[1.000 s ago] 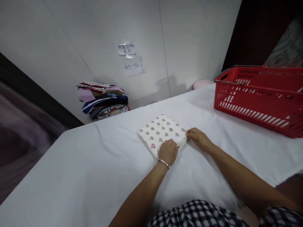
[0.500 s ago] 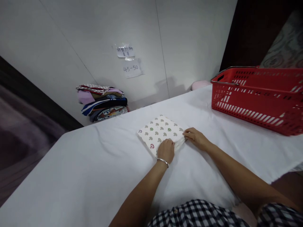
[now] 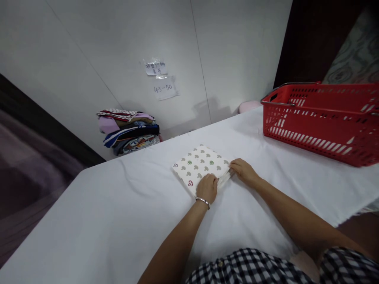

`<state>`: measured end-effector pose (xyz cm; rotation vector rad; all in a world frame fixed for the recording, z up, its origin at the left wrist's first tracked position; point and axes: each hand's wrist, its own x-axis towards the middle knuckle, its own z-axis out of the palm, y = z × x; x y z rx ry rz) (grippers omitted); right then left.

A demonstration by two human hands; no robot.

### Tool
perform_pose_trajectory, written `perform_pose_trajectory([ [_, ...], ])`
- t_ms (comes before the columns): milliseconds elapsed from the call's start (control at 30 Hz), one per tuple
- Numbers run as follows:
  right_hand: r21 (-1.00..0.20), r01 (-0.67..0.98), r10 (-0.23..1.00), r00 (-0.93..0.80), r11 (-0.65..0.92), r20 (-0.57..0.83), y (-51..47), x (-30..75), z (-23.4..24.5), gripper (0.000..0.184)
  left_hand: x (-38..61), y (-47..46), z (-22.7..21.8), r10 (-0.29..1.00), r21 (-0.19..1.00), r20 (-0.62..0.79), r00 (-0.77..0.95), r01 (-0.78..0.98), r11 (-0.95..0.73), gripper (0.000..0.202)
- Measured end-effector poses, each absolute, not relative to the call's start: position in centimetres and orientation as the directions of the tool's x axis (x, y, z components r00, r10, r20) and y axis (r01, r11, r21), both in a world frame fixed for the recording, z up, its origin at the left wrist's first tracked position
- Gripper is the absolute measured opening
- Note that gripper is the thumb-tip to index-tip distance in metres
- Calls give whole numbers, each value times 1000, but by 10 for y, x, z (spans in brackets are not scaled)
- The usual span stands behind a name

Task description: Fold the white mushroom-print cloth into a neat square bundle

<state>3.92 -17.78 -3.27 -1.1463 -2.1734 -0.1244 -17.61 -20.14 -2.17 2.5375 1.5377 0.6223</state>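
A folded white cloth (image 3: pixel 197 162) with a print of grey, green and red mushrooms lies flat on the white-covered table (image 3: pixel 142 221). My left hand (image 3: pixel 207 187), with a silver bracelet at its wrist, is closed over the near edge of the cloth, thumb at the layered side. At the right corner my right hand (image 3: pixel 243 172) pinches the folded layers, its fingertips partly hidden by the fabric. The cloth's stacked folds show between the two hands.
A red plastic basket (image 3: pixel 308 126) with a metal handle stands at the right. Against the wall at the far left is a pile of folded clothes (image 3: pixel 130 130). Handwritten paper signs (image 3: pixel 164 88) are taped to the wall. Something pink (image 3: pixel 250 106) shows behind the table's far edge.
The view has shifted slightly. Both hands stay at the same edge of the cloth, with the right fingers moved slightly at the corner; the cloth lies where it was.
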Motion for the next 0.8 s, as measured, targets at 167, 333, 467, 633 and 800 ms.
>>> perform_pose_trajectory([
  [167,-210,732,668,-414,648,619,-182,45,-33,24,-177,-204,-24,829,250,314,463,802,-542,16],
  [333,-253,710,692,-434,657,577,-186,48,-30,25,-178,-206,-27,807,189,330,489,804,-564,17],
  [467,-290,697,715,-450,656,536,-188,51,-30,24,-176,-205,-27,803,179,340,489,805,-566,13],
  [633,-321,688,727,-442,650,525,-188,54,-32,25,-176,-206,-27,805,166,342,486,812,-560,13],
  [800,-348,671,730,-441,655,522,-187,55,-33,26,-176,-206,-28,811,179,346,472,816,-550,11],
])
